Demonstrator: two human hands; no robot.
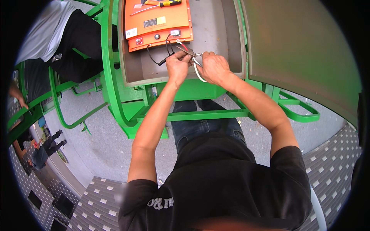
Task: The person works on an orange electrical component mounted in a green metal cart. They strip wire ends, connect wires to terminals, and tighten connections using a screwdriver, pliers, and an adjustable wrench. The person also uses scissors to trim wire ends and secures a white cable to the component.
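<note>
An orange battery box [169, 29] lies in a grey metal compartment in front of me. A white cable with a red part [184, 46] runs from its front edge to my fingers. My left hand [178, 68] is closed, pinching the cable end. My right hand [214, 67] is closed around the handles of metal scissors [189, 51], whose blades point left across the cable beside my left fingertips. A white length of cable [198, 73] loops down between my hands. Thin black wires [151, 56] with a black sleeve [162, 62] hang left of my left hand.
Yellow-and-black screwdrivers [169, 3] lie on the box. The compartment rim [185, 80] and a green frame rail [200, 115] run before me; an open grey lid [300, 50] stands right. A person in black trousers [83, 42] is at the left, another person [42, 152] farther off.
</note>
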